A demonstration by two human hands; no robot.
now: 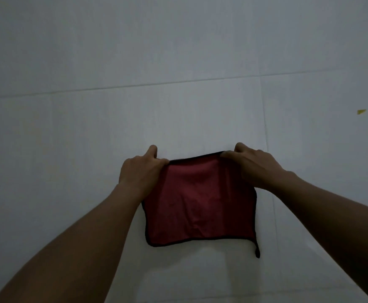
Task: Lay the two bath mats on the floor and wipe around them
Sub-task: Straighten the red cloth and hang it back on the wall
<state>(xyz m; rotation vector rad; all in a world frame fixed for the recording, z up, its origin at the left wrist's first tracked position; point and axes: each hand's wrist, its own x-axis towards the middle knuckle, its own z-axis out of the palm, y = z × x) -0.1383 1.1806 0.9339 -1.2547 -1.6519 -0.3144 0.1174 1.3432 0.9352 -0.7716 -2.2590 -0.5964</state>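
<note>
A dark red cloth [200,204] with black trim lies spread on the white tiled floor [135,51], a small black loop hanging from its near right corner. My left hand [140,169] pinches its far left corner. My right hand [255,165] pinches its far right corner. The far edge is stretched taut between both hands, slightly lifted. No second mat is in view.
A small yellow scrap [361,111] lies on the floor at the right. Grout lines cross the tiles, one running left to right beyond the cloth and one running away just right of it.
</note>
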